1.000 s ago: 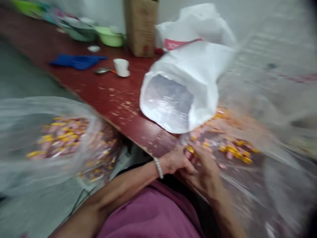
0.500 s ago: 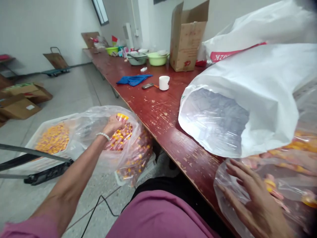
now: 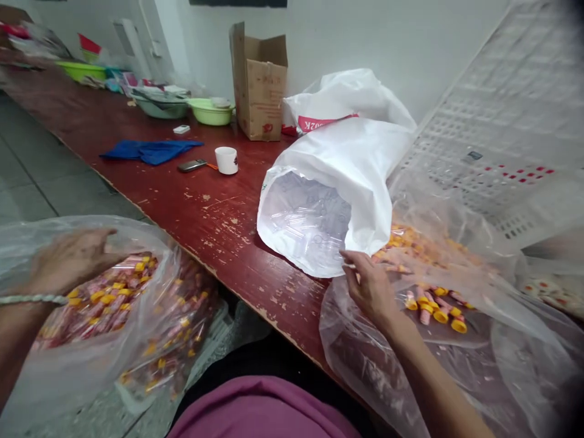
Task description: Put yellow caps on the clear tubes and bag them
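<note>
My left hand [image 3: 73, 258], with a beaded bracelet at the wrist, is over an open plastic bag [image 3: 104, 365] of pink tubes with yellow caps [image 3: 107, 298]. Its fingers are spread and nothing shows in them. My right hand [image 3: 367, 283] reaches to the lower rim of a white sack [image 3: 351, 146] lying on the red table [image 3: 201, 210]. Clear empty tubes [image 3: 310, 219] fill the sack's mouth. The right fingers are apart and hold nothing visible. Under the right forearm lies a clear bag [image 3: 365, 340], with more yellow-capped pieces [image 3: 440, 307] beside it.
A white cup [image 3: 227, 160], a phone-like device [image 3: 192, 165] and a blue cloth [image 3: 150, 151] lie on the table. Behind them are a green basin [image 3: 211, 114] and a cardboard box [image 3: 265, 97]. A white perforated crate [image 3: 511, 128] leans at the right.
The view has turned right. My left hand no longer holds the yellow-capped tubes, and its fingers have opened. My right hand has moved from the clear bag to the sack's rim.
</note>
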### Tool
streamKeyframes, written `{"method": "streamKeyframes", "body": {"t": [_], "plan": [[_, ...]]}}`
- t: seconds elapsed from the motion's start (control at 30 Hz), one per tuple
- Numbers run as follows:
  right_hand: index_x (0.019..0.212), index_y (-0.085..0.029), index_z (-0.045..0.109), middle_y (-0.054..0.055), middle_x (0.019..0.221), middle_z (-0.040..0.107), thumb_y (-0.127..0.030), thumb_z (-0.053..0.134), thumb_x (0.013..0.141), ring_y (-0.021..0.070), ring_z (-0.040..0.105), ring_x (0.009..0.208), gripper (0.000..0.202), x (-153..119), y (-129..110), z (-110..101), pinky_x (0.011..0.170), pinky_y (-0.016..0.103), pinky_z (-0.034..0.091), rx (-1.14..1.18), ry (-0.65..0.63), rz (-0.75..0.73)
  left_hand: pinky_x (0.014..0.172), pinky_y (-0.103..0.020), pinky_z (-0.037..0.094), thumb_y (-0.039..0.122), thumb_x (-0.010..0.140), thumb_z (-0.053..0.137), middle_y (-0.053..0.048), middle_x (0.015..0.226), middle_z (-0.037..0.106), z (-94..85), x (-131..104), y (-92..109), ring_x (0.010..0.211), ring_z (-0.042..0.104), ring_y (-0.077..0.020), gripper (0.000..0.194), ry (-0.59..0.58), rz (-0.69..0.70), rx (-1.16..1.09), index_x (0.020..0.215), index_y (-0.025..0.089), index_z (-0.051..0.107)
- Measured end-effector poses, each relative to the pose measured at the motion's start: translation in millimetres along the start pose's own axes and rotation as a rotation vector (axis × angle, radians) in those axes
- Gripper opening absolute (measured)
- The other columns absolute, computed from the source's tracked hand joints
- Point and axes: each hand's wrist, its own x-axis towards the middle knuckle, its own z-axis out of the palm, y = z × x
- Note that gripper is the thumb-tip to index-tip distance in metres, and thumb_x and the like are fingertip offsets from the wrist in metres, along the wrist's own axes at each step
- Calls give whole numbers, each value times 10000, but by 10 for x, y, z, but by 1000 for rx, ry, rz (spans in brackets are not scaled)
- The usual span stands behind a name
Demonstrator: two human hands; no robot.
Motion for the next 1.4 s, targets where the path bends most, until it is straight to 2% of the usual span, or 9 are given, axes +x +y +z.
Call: {"method": "streamKeyframes", "body": {"t": [0.1, 0.23, 0.33, 0.43, 0.57, 0.73, 1.03, 1.17, 1.4], "plan": [[1185, -190, 563, 112, 1118, 617, 2, 379, 758, 250, 548, 1027, 503, 421, 102, 236, 870, 407, 470, -166, -97, -33, 918, -324, 399, 347, 826, 401, -64, 1103, 602, -56, -108, 919, 990, 546, -190, 391, 211, 384, -137, 1138, 155, 537], [1160, -191, 593, 98, 1187, 607, 41, 389, 737, 259, 517, 1024, 524, 820, 163, 523, 854, 388, 431, -262, -277, -103, 908, -292, 415, 112, 803, 390, -86, 1035, 629, 169, -89, 2160, 995, 550, -190, 344, 145, 811, -278, 1060, 151, 615], [1063, -186, 634, 106, 1045, 662, -26, 426, 787, 266, 520, 999, 381, 911, 224, 598, 820, 382, 422, -246, -295, -93, 882, -305, 427, 48, 801, 357, -112, 1027, 632, 417, 44, 2787, 1021, 553, -211, 410, 16, 761, -245, 1094, 159, 621], [1048, -169, 621, 110, 1022, 663, -90, 487, 787, 264, 525, 1002, 304, 888, 292, 570, 847, 382, 410, -228, -256, -51, 841, -342, 447, 157, 845, 386, -125, 1000, 654, 613, 181, 3122, 967, 599, -239, 367, -63, 588, -236, 1137, 187, 606], [1063, -159, 574, 96, 1030, 643, -213, 518, 768, 223, 568, 932, 306, 805, 325, 442, 818, 347, 431, 7, -32, 159, 804, -415, 459, 376, 871, 383, -161, 967, 671, 783, 297, 3288, 944, 621, -309, 379, -123, 469, -214, 1030, 176, 664], [898, -182, 544, -11, 744, 571, -269, 506, 710, 143, 523, 665, 211, 716, 225, 284, 652, 276, 420, 372, 195, 417, 807, -445, 454, 528, 855, 356, -209, 1028, 653, 926, 379, 3362, 982, 609, -348, 518, -149, 364, -221, 1017, 140, 660], [1124, -99, 519, 142, 1042, 565, -216, 498, 848, 210, 555, 937, 301, 486, -90, 571, 812, 309, 417, -143, -277, 293, 756, -344, 447, 264, 854, 402, -97, 940, 663, 925, 347, 3201, 894, 624, -262, 356, -2, 317, -327, 1204, 240, 465], [1132, -122, 502, 147, 1093, 549, -282, 568, 838, 231, 563, 958, 341, 424, -129, 677, 778, 319, 433, -235, -319, 356, 719, -306, 438, 135, 760, 462, -72, 821, 631, 871, 346, 2995, 766, 602, -212, 549, 60, 316, -570, 1293, 118, 337], [1112, -138, 535, 124, 1075, 590, -315, 479, 888, 214, 559, 985, 291, 420, -97, 635, 805, 308, 425, -131, -248, 375, 606, -238, 419, 45, 616, 454, -19, 803, 567, 841, 164, 2776, 647, 490, -121, 363, -101, 690, -768, 890, 157, 665]]}}
